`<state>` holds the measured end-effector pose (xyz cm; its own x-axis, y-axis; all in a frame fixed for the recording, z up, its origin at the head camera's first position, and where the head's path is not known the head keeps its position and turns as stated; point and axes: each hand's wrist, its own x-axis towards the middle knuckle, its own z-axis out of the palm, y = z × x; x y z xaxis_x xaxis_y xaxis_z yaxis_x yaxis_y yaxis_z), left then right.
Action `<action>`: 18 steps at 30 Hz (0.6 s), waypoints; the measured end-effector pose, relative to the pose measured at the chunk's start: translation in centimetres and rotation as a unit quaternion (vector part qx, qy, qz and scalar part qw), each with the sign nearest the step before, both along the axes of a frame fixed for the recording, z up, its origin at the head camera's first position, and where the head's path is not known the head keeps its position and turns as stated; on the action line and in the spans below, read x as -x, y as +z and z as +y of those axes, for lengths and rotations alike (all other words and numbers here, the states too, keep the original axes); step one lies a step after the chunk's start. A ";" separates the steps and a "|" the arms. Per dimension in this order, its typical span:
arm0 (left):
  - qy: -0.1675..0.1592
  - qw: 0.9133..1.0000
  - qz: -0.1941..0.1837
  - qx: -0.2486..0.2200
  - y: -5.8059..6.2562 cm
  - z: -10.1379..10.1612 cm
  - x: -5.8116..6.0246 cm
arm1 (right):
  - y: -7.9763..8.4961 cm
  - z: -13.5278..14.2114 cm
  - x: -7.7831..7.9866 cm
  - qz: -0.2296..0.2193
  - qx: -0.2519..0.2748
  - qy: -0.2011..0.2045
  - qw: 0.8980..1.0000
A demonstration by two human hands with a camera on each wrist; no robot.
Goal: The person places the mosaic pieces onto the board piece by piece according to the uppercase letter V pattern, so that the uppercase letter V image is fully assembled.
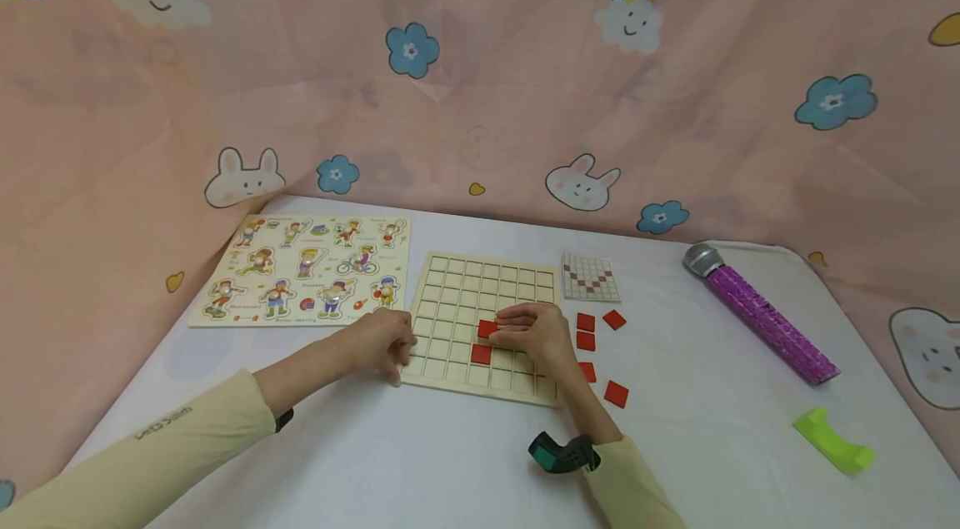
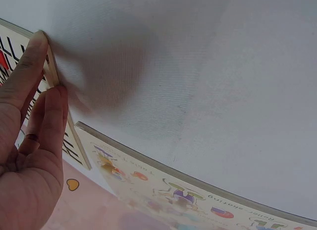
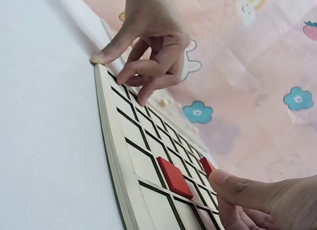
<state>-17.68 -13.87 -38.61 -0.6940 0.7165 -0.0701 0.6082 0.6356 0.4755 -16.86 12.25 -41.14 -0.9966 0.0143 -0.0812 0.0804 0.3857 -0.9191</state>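
A wooden grid board (image 1: 452, 302) lies on the white table. My left hand (image 1: 377, 341) holds its near left corner, the thumb and bent fingertips against the edge. Over the board, my right hand (image 1: 538, 335) pinches a red square tile (image 1: 487, 329) between thumb and fingers. In the right wrist view, this tile (image 3: 207, 165) looks tilted at the thumb tip; whether it touches the board is hard to tell. Another red tile (image 3: 174, 177) sits in a cell nearer the board's front edge. Several loose red tiles (image 1: 617, 394) lie to the right of the board.
A small pattern card (image 1: 592, 276) lies beyond the loose tiles. At the left is a sports picture puzzle (image 1: 300, 271), close to the board. Farther right are a purple microphone (image 1: 772, 321) and a green curved block (image 1: 834, 441). A pink printed cloth (image 1: 480, 96) hangs behind the table.
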 end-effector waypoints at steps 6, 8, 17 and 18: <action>0.005 1.000 -0.008 -0.005 -0.2 0.0 0.0 | -0.7 -1.2 0.2 -0.013 0.007 -0.007 1.000; 0.006 1.000 -0.011 -0.008 -0.3 0.0 0.0 | -0.8 -1.4 0.3 -0.008 0.011 -0.007 1.000; 0.001 1.000 -0.003 -0.015 -0.4 -0.2 0.1 | -0.9 -2.3 0.4 0.028 -0.020 0.022 0.999; 0.002 1.000 -0.003 -0.015 -0.4 -0.2 0.1 | -0.8 -2.4 0.4 0.034 -0.025 0.027 0.999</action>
<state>-17.75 -14.07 -38.99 -0.6960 0.7160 -0.0537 0.6028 0.6234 0.4980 -17.22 9.89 -41.99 -0.9992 -0.0372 -0.0147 -0.0029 0.4325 -0.9016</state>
